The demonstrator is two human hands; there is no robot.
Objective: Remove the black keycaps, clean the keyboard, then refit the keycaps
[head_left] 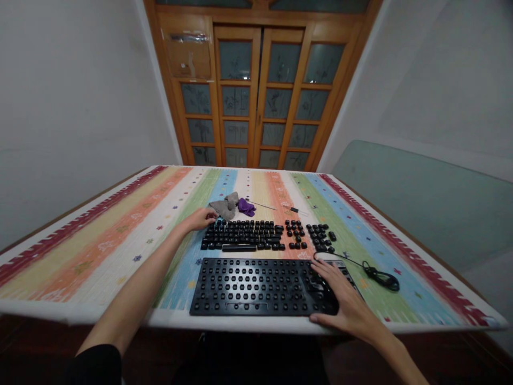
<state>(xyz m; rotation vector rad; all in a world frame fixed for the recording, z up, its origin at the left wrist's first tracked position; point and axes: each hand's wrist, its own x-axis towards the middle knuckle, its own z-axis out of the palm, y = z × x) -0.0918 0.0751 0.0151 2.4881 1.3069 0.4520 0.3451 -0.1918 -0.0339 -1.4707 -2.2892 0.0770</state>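
Cannot tell grip of curled left hand (203, 218) near black keycaps (244, 235); resting open with right hand (340, 291) on keyboard base (250, 287): rectangular, black, studded in rows, glossy at centre, lying along near edge of table (100, 251).

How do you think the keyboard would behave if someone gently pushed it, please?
The keyboard would probably move as one stiff piece, as it looks like a flat, rigid slab. Lying low and broad on the tablecloth, it seems unlikely to roll or tip. The cable may flex rather than stay rigid, given its curves and bundled loops.
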